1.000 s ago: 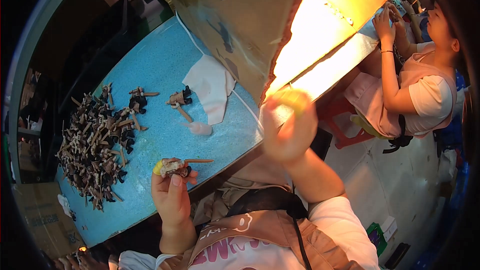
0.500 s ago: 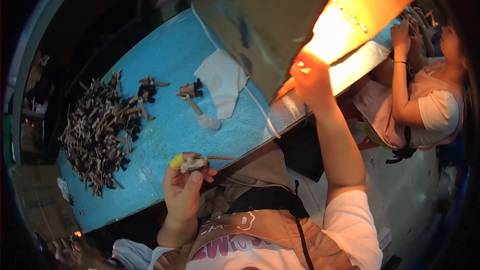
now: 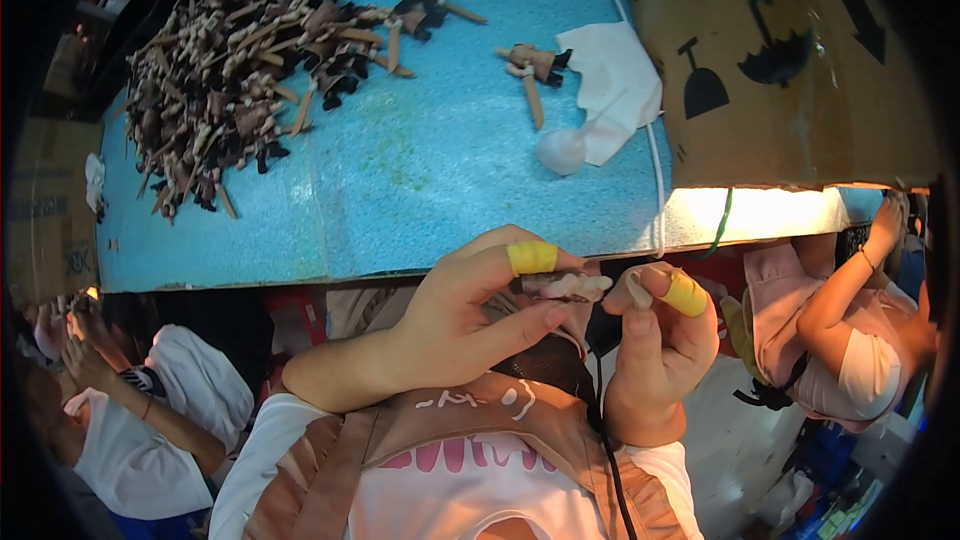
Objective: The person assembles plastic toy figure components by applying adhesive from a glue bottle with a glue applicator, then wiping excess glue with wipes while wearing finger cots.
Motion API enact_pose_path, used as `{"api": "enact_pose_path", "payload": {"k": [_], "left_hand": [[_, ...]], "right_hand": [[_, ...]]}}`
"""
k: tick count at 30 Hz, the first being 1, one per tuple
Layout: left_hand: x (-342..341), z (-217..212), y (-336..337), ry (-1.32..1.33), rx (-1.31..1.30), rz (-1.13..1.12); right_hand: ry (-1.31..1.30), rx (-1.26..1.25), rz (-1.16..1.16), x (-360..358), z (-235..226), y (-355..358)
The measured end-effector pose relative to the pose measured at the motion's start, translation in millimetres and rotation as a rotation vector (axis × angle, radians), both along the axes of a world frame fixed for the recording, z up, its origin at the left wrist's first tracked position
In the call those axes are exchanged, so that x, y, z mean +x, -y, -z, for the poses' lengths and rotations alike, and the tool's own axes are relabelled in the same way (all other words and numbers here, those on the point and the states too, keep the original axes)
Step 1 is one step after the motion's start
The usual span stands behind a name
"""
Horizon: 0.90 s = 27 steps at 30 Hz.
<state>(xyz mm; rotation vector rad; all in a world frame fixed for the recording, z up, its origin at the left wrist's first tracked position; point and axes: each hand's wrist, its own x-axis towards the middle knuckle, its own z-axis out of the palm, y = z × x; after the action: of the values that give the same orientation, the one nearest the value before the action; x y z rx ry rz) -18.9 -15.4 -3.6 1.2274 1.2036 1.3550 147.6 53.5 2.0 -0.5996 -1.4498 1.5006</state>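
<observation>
In front of my chest, just off the table's near edge, my left hand (image 3: 465, 305) is closed on a small figurine (image 3: 572, 286) with a pale end and a darker body. Close to that pale end, my right hand (image 3: 665, 355) pinches a small whitish piece (image 3: 630, 292) between thumb and index finger; its kind I cannot make out. Yellow tape wraps an index finger on each hand. On the blue tabletop (image 3: 400, 210) a single brown-and-black figurine (image 3: 538, 62) lies with a wooden stick, beside a white cloth (image 3: 622, 85) and a whitish lump (image 3: 561, 151).
A large heap of similar figurines with wooden sticks (image 3: 220, 90) covers the table's left. A cardboard box (image 3: 740, 145) stands at the right, with a white cord (image 3: 655, 170) and green wire (image 3: 722, 220) near it. One person (image 3: 840, 330) sits to the right, another (image 3: 160, 410) to the left.
My right hand has come back from the bright light under the cardboard to beside my left hand, now pinching the whitish piece. The whole view has turned.
</observation>
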Motion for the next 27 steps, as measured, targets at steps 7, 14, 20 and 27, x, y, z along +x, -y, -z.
{"api": "enact_pose_path", "payload": {"k": [7, 14, 20, 27], "left_hand": [[-4.4, -1.1, 6.9, -0.081, 0.045, -0.068], [-7.1, 2.2, 6.9, -0.204, 0.125, -0.068], [-8.0, 4.4, 6.1, -0.279, 0.132, -0.076], [-7.4, 5.3, 3.6, -0.331, 0.152, -0.08]], "right_hand": [[0.294, 0.567, 0.04, -10.5, -1.7, -5.9], [0.246, 0.364, 0.008, -12.5, -4.5, -10.9], [0.381, 0.391, 0.023, -10.2, -6.4, -13.3], [0.491, 0.619, 0.057, -8.2, -1.7, -14.7]]}}
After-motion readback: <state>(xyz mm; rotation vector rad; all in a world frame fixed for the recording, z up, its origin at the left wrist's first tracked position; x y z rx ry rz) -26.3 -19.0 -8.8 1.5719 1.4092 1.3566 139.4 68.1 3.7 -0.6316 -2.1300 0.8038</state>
